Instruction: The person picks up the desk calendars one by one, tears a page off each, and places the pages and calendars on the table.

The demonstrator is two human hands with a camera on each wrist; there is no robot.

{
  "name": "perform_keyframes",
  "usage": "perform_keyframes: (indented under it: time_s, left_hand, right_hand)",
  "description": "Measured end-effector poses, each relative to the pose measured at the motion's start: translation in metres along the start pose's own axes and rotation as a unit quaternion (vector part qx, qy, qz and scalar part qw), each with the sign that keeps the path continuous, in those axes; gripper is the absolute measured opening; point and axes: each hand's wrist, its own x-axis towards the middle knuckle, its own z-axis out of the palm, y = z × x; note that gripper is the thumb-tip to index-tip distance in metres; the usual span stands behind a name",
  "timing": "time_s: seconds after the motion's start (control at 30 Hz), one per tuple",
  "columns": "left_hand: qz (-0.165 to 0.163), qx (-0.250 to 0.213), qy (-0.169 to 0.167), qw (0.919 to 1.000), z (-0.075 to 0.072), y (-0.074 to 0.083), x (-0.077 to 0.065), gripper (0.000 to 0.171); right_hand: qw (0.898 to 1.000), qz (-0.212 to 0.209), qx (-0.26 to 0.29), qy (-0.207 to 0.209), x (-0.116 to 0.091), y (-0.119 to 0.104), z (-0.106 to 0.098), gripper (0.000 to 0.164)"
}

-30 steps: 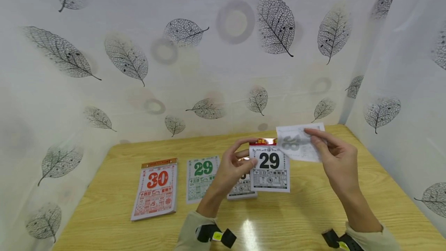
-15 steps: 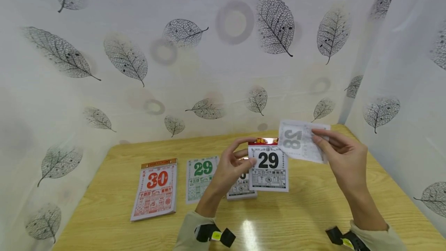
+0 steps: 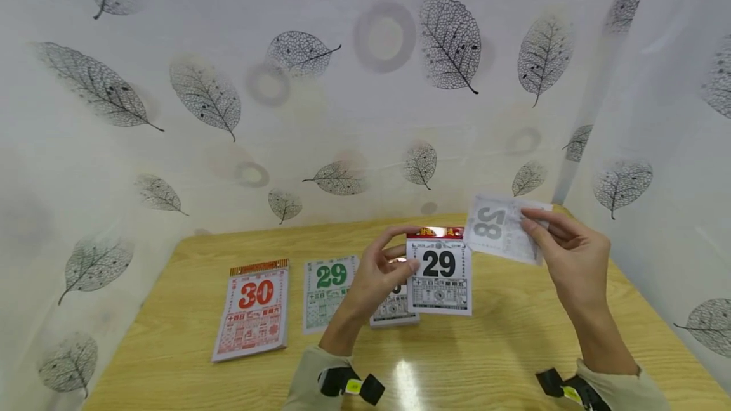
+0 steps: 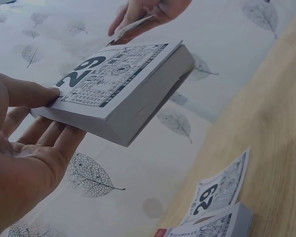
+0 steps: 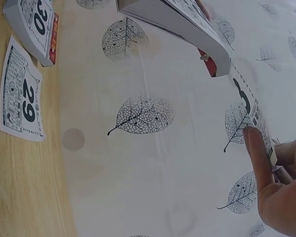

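Observation:
My left hand [image 3: 372, 279] grips a thick tear-off calendar [image 3: 440, 287] by its left edge, thumb on the front and fingers behind. A black 29 shows on its top page, below a red header strip. In the left wrist view the calendar block [image 4: 150, 91] is held above the table. My right hand [image 3: 573, 262] pinches a thin calendar page [image 3: 488, 224] between thumb and fingers. Its back faces me, with a mirrored 28 showing through. The page's lower left corner meets the calendar's upper right corner; whether it is still attached I cannot tell.
On the wooden table [image 3: 165, 347] lie a red-printed calendar [image 3: 251, 319] showing 30 and a loose green 29 page [image 3: 327, 300]. Another calendar [image 3: 394, 316] sits partly hidden behind my left hand. A leaf-patterned curtain [image 3: 354, 113] encloses the table's back and sides.
My right hand has moved to the right and drawn the page away from the calendar. The page has swung round and uncovered more of the red header. The left hand has hardly moved.

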Motion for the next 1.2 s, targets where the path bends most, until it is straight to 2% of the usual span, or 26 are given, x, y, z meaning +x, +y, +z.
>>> perform_keyframes:
  time_s: [0.3, 0.63, 0.9, 1.0, 1.2]
  left_hand:
    - [0.002, -0.005, -0.007, 1.0000, 0.000, -0.001, 0.000, 0.052]
    - [-0.021, 0.013, 0.032, 0.9992, -0.002, 0.004, -0.001, 0.054]
    - [-0.027, 0.019, 0.046, 0.9984, 0.003, -0.003, 0.002, 0.056]
    - [-0.040, 0.016, 0.066, 0.9969, 0.009, -0.007, 0.005, 0.056]
    - [-0.076, 0.022, 0.113, 0.9904, 0.024, -0.020, 0.012, 0.057]
  right_hand:
    - [1.000, 0.010, 0.018, 0.020, 0.006, 0.003, -0.009, 0.021]
    - [0.999, 0.011, 0.030, 0.033, 0.014, 0.007, -0.034, 0.024]
    - [0.998, 0.012, 0.042, 0.044, 0.016, 0.008, -0.043, 0.023]
    - [0.999, 0.003, 0.029, 0.036, 0.017, 0.010, -0.047, 0.022]
    - [0.999, -0.007, -0.041, 0.022, 0.019, 0.017, -0.053, 0.019]
